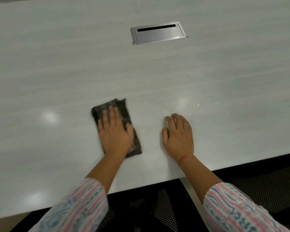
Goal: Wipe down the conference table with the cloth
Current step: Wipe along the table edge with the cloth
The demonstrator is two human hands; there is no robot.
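A pale grey conference table [74, 64] fills most of the view. On it, near the front edge, lies a dark folded cloth [122, 113]. My left hand [115, 131] presses flat on the cloth with fingers spread, covering its middle. My right hand [178, 133] rests on the bare tabletop to the right of the cloth, fingers loosely curled and holding nothing. Small water droplets [197, 105] glint on the surface just beyond and right of my right hand.
A brushed-metal cable hatch [158, 33] is set flush into the table at the far centre. Black mesh chairs [258, 186] sit below the table's front edge, which runs diagonally from lower left to right.
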